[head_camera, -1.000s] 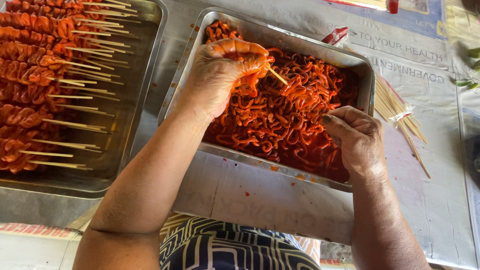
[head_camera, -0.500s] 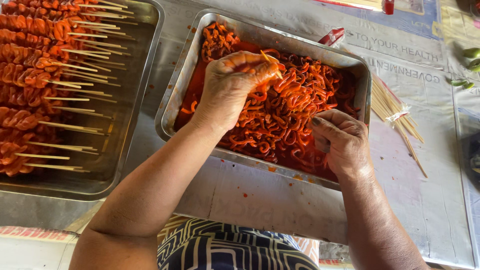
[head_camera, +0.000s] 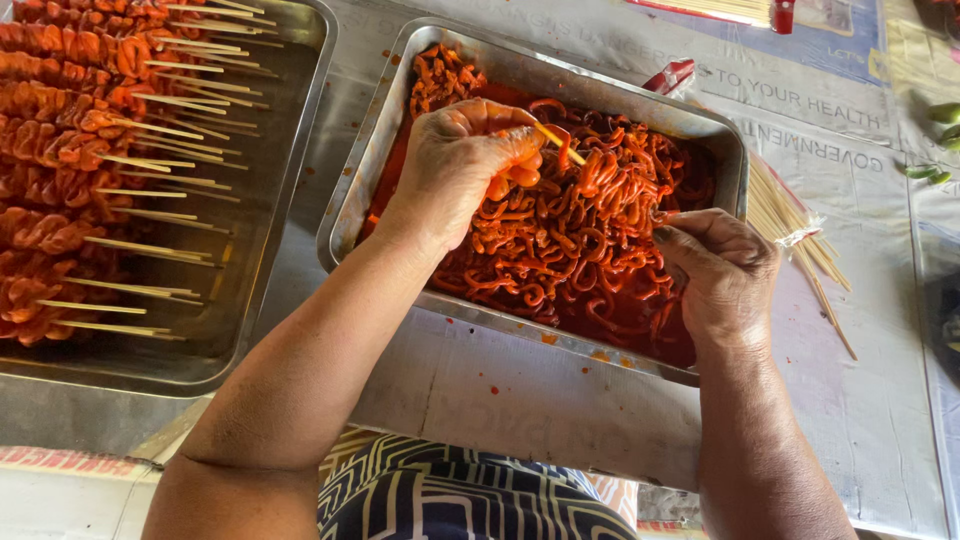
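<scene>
1. Head view, centre: a rectangular stainless-steel tray (head_camera: 720, 135) sits on the paper-covered table (head_camera: 520, 400). It holds a heap of curly, orange-red marinated meat strips (head_camera: 570, 240) lying in red sauce.

2. Left hand (head_camera: 460, 170): over the tray's far-left part, fingers curled tight round a thin bamboo skewer (head_camera: 560, 143). The skewer's tip juts out to the right, with a piece or two of meat bunched against the fingertips.

3. Right hand (head_camera: 720, 275): low at the tray's right side, fingers bent and drawn narrow, tips down among the strips. Whether a strip is actually pinched, I cannot tell.

4. Left of the scene: a second steel tray (head_camera: 250, 330) carries rows of finished loaded meat skewers (head_camera: 70, 180), sticks pointing right.

5. Right of the main tray: a bundle of bare bamboo sticks (head_camera: 800, 230) lies on the table, just beside the rim.

6. Judgement: the step in hand looks like threading, early on this stick.

7. Judgement: the following move would call for a strip brought to the exposed tip, pierced through its folds, then pushed down toward the left fingers.
</scene>
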